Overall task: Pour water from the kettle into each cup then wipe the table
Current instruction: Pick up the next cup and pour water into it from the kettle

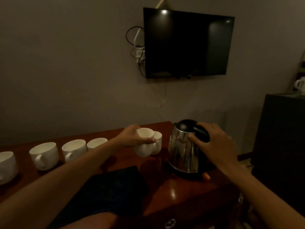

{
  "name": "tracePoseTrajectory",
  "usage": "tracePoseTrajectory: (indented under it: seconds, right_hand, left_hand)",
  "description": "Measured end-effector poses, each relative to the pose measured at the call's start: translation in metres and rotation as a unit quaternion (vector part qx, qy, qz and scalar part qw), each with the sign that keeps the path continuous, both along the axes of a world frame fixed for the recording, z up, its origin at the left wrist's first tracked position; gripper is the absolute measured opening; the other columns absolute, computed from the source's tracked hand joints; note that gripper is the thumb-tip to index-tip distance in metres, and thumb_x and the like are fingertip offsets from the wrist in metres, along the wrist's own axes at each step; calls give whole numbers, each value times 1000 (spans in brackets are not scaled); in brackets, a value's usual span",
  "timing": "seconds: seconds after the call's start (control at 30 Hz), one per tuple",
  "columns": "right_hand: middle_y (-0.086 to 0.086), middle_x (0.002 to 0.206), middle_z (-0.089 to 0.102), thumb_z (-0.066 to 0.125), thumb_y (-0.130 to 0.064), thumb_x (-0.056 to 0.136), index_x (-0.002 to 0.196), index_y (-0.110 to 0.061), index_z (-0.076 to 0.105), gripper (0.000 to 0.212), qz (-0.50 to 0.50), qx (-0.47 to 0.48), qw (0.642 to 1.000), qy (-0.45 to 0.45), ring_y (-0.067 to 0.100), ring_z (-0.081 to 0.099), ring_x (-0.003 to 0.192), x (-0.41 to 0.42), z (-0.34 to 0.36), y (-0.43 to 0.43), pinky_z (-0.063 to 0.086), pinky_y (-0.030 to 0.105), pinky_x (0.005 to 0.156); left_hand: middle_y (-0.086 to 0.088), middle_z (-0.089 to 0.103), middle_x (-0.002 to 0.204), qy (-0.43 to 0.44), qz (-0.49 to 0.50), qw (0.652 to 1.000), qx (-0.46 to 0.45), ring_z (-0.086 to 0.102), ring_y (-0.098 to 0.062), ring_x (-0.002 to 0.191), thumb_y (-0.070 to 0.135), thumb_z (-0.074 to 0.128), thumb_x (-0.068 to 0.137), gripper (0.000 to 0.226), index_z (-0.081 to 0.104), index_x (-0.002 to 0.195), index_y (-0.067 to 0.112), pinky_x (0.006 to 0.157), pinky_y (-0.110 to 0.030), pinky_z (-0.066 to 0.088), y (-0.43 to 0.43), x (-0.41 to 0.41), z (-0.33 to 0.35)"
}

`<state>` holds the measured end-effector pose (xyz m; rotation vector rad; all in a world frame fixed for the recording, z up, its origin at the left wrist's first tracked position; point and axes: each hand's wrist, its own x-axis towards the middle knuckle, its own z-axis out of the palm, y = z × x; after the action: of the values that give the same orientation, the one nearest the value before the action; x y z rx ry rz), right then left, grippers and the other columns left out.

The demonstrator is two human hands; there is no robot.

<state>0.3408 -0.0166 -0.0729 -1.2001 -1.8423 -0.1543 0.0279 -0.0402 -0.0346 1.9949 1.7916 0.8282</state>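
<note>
A steel kettle (184, 152) with a black lid and handle stands on its black base at the right of the wooden table (189, 192). My right hand (214, 142) is wrapped around the kettle's handle. My left hand (132, 138) grips a white cup (144, 144) by its rim, just left of the kettle. Another white cup (158, 142) stands right behind it, touching or nearly so. Several more white cups stretch leftward in a row: one (96, 142), one (74, 150), one (44, 155) and one (7, 166) at the frame's edge. A dark cloth (115, 187) lies on the table's front.
A black television (188, 45) hangs on the wall above, with cables (137, 52) at its left. A dark cabinet (280, 146) stands right of the table, with a white cup (300, 84) behind it. A drawer knob (170, 223) shows at the table's front edge.
</note>
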Motion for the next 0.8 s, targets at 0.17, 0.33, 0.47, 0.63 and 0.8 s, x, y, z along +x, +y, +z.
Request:
tracePoseTrajectory:
  seconds: [0.17,0.33,0.47,0.63,0.8]
  right_hand:
    - [-3,108,61,56,-70,85,128,-33,57,57,2,-13,1000,18,16,64,86,2,-3,-3,57,35,71]
    - [-2,105,60,55,-69,84,127,-29,60,60,28,-17,998,45,12,61,86,3,-5,-3,46,20,68]
    - [-4,104,60,63,-63,84,124,-27,62,54,49,-11,996,77,9,60,87,3,-8,-1,43,14,69]
    - [-4,105,62,65,-62,84,123,-28,63,52,55,-6,994,98,11,62,90,2,-12,3,55,27,75]
    - [-4,103,62,63,-64,84,122,-28,64,53,52,6,993,103,10,62,89,2,-12,4,57,32,74]
  left_hand:
    - [-5,72,101,23,-3,1000,-7,69,-19,91,79,77,55,88,68,108,9,82,-49,59,3,5,4]
    - [-5,72,100,33,-29,999,-17,69,-20,90,94,67,41,107,69,108,10,81,-51,59,4,5,9]
    - [-2,72,100,30,-34,999,-24,69,-18,90,93,67,42,105,68,110,13,81,-49,60,5,7,12]
    - [-2,69,105,27,-49,998,-31,67,-16,93,78,74,57,90,65,116,11,83,-44,60,5,18,15]
    - [2,63,106,23,-58,998,-29,62,-11,93,62,75,66,77,59,121,10,78,-31,58,6,31,13]
